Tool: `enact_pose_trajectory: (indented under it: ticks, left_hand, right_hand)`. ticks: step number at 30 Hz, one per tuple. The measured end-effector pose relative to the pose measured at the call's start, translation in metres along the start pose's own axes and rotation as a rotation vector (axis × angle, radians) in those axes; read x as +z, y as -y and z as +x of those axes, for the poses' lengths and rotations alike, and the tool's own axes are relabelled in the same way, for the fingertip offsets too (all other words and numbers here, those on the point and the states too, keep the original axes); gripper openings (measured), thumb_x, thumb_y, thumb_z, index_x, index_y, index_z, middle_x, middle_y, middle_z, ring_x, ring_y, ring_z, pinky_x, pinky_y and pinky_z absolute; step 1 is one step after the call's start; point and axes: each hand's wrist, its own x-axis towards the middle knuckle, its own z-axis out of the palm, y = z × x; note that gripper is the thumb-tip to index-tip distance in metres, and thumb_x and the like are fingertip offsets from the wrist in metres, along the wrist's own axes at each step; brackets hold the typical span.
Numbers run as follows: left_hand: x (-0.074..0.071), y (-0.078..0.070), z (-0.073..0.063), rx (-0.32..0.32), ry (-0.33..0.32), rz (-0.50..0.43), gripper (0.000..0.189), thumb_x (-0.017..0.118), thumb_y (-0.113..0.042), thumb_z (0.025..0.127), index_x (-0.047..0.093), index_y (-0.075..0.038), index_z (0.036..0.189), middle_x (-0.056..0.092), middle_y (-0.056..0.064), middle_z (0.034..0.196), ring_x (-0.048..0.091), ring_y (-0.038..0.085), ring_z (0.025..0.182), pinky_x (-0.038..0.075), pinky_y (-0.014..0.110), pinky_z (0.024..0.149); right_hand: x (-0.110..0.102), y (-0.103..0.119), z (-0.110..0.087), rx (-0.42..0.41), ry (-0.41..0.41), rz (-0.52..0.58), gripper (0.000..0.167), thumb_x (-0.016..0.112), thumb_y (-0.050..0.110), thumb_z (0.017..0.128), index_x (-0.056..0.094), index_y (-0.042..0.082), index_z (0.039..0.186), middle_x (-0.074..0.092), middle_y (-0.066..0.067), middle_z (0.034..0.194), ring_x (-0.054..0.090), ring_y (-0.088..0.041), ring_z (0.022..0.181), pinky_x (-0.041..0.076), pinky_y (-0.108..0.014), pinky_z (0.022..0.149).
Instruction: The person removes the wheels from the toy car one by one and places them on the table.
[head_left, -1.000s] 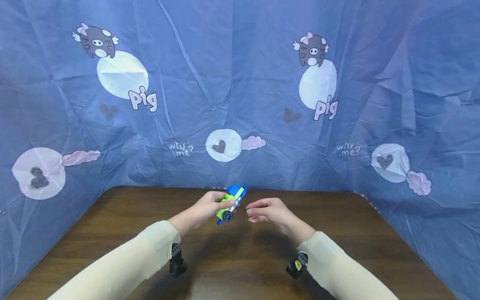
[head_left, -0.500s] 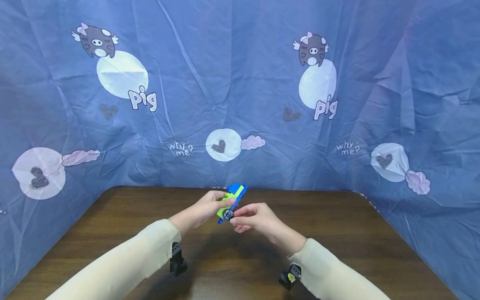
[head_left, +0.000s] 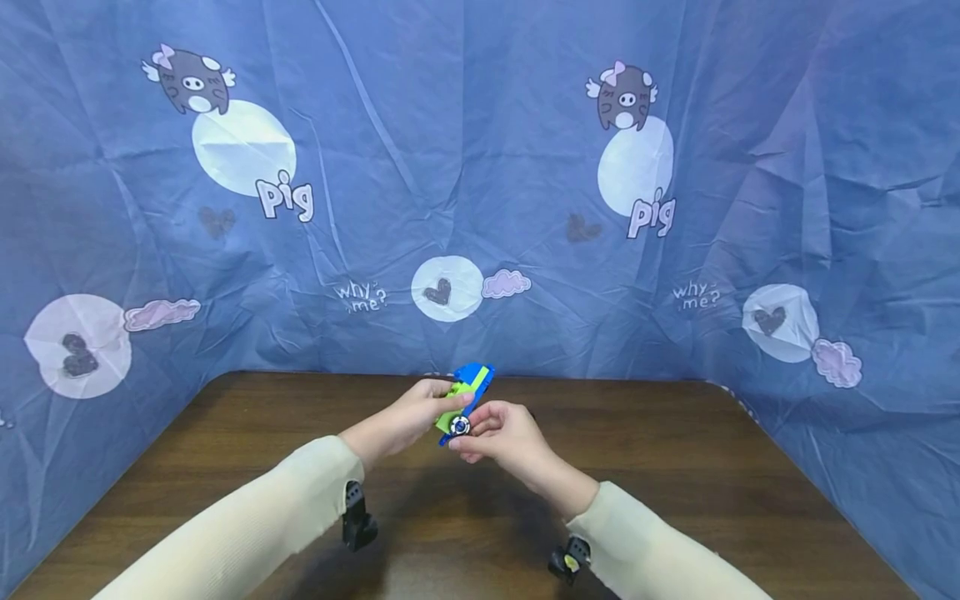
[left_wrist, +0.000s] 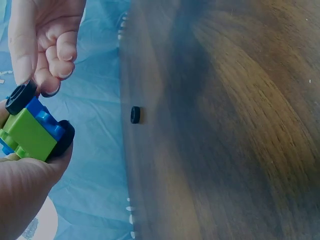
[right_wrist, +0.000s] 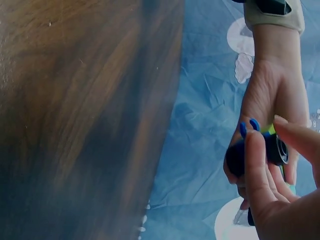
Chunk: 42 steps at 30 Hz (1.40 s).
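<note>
Fingers of the left hand (head_left: 408,417) curl round the blue and green plastic brick toy car (head_left: 467,392), held tilted above the dark brown wooden worktop (head_left: 675,467) near its far edge; fingers of the right hand (head_left: 498,433) pinch the black wheel with a silver hub (head_left: 459,426) at the car's lower end. Behind hangs a crumpled blue sheet printed with pigs (head_left: 675,208).

From the left wrist, the car (left_wrist: 32,132) rests against the left palm (left_wrist: 25,195), while the right hand's fingertips (left_wrist: 50,87) pinch at a wheel (left_wrist: 21,97). A small loose black tyre (left_wrist: 135,114) lies on the worktop by its edge.

From the right wrist, the right fingers (right_wrist: 257,170) close on the wheel (right_wrist: 276,149) against the left hand (right_wrist: 272,105).
</note>
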Motion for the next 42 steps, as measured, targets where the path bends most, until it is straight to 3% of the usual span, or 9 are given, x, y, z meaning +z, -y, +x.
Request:
enact_pose_trajectory:
  ticks: [6,10,15,21,30,42]
  left_hand:
    - [0.001,-0.001,-0.001,-0.015,-0.002,0.011,0.035,0.051,-0.018,0.101,0.055,0.013,0.118,0.063,0.003,0.093,0.062,0.011,0.083,0.052,0.027,0.078]
    - [0.002,-0.002,-0.002,-0.012,-0.005,0.024,0.036,0.051,-0.018,0.101,0.055,0.012,0.119,0.063,0.003,0.093,0.062,0.011,0.085,0.052,0.031,0.084]
    - [0.002,0.000,-0.001,-0.001,-0.002,0.030,0.035,0.051,-0.018,0.100,0.054,0.012,0.118,0.062,0.002,0.091,0.060,0.010,0.083,0.052,0.027,0.080]
    - [0.001,0.000,-0.001,-0.003,-0.005,0.040,0.036,0.051,-0.018,0.100,0.054,0.013,0.120,0.063,0.003,0.092,0.061,0.010,0.084,0.051,0.026,0.079]
    - [0.002,-0.003,-0.001,0.022,0.014,0.043,0.038,0.050,-0.017,0.100,0.052,0.015,0.121,0.064,0.002,0.091,0.062,0.011,0.084,0.052,0.026,0.080]
    - [0.003,-0.005,0.001,0.032,0.002,0.048,0.040,0.051,-0.019,0.101,0.052,0.015,0.121,0.063,0.005,0.094,0.062,0.016,0.088,0.052,0.028,0.082]
  right_hand:
    - [0.004,-0.003,-0.001,-0.038,-0.053,-0.065,0.030,0.080,0.005,0.077,0.059,-0.010,0.092,0.070,-0.021,0.075,0.068,-0.016,0.057,0.059,-0.042,0.062]
    - [0.002,-0.005,0.002,-0.067,0.005,-0.072,0.027,0.077,0.008,0.081,0.059,-0.010,0.088,0.068,-0.029,0.076,0.067,-0.018,0.055,0.057,-0.050,0.062]
    - [-0.001,-0.006,0.004,-0.079,0.069,-0.071,0.024,0.074,0.008,0.084,0.059,-0.011,0.087,0.066,-0.034,0.079,0.068,-0.030,0.058,0.058,-0.044,0.058]
    - [0.000,-0.006,0.005,-0.092,0.106,-0.079,0.023,0.071,0.008,0.087,0.059,-0.012,0.088,0.067,-0.033,0.077,0.067,-0.023,0.057,0.057,-0.053,0.061]
    - [-0.004,-0.005,0.007,-0.108,0.106,-0.171,0.024,0.071,0.012,0.088,0.060,-0.009,0.082,0.068,-0.026,0.070,0.063,-0.013,0.050,0.057,-0.047,0.056]
    - [-0.008,0.000,0.007,-0.183,0.043,-0.279,0.023,0.077,0.014,0.082,0.067,-0.006,0.078,0.068,-0.020,0.066,0.063,-0.012,0.052,0.055,-0.026,0.052]
